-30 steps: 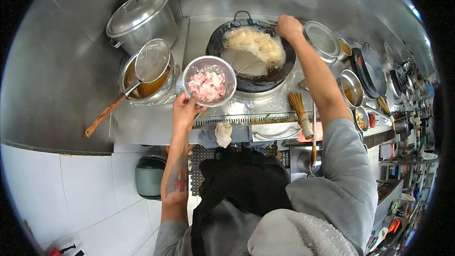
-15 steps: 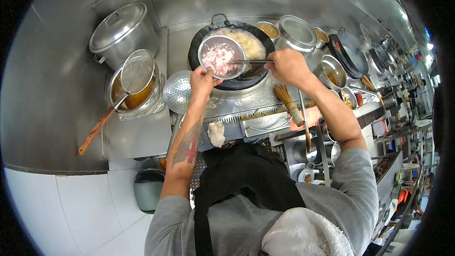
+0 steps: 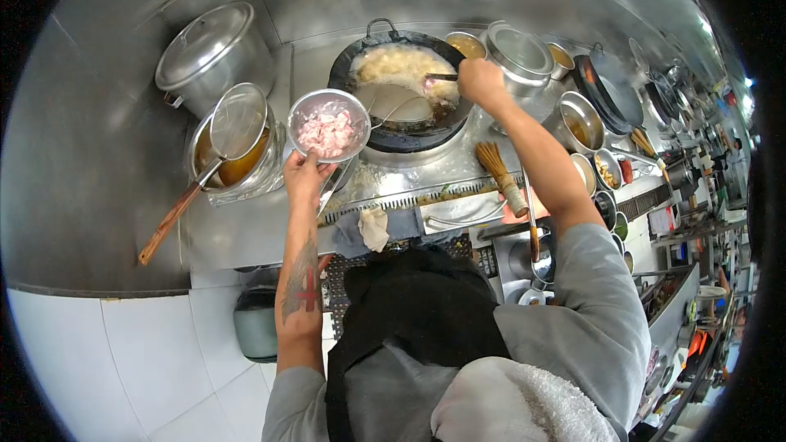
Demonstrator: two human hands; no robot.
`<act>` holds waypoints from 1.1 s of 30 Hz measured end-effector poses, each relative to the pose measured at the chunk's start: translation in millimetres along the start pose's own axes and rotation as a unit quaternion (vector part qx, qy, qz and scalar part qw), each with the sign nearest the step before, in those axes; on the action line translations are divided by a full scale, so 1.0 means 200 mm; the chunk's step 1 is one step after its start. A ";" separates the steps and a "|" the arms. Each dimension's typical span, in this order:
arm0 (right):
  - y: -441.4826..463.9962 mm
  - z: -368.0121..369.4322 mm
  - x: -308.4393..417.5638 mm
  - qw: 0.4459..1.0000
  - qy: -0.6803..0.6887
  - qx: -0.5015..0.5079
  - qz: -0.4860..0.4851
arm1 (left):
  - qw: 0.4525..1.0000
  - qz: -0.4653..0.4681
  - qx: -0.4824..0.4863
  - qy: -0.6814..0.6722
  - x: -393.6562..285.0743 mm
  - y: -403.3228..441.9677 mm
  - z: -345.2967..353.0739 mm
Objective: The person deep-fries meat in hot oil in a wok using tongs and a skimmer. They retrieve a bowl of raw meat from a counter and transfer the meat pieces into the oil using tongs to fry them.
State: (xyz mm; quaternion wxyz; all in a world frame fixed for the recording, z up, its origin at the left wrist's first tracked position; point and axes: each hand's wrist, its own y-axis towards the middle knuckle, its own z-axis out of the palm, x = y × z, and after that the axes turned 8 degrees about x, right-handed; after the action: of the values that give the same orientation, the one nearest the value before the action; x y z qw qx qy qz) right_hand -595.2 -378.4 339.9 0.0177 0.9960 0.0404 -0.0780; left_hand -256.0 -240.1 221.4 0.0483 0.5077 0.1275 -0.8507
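Observation:
My left hand (image 3: 304, 180) grips the rim of a metal bowl (image 3: 358, 146) at the left of the wok. Pieces of raw pink meat (image 3: 326, 131) lie in this bowl. Dark chopsticks (image 3: 443, 77) are in my closed right hand (image 3: 481, 83), over the right side of the wok (image 3: 344, 65). A small pinkish piece shows at their tips, against pale foaming oil (image 3: 393, 65). Whether the tips still pinch it, I cannot tell. A thin wire loop (image 3: 401, 108) reaches across the near part of the wok.
To the left stand a lidded pot (image 3: 209, 49) and a pot of brown liquid with a wooden-handled strainer (image 3: 237, 121) across it. A bamboo brush (image 3: 501, 176) and a ladle (image 3: 534, 237) lie at the front. Several pans and bowls line the right, including a saucepan (image 3: 575, 119).
My left hand has moved the bowl left, from above the wok to beside it. The chopsticks have left the bowl, and my right hand has brought them up over the oil.

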 end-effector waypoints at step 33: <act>-0.68 0.12 -0.03 0.708 0.696 0.057 0.108 | 0.965 -0.087 0.238 0.070 -0.05 -0.03 0.58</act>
State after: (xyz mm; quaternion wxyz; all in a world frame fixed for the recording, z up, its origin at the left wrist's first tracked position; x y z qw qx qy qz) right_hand -617.3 -243.7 312.5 -0.0642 0.7648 -0.0708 0.6372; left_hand -351.9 -265.5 284.1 -0.1567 0.5495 -0.0323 -0.8200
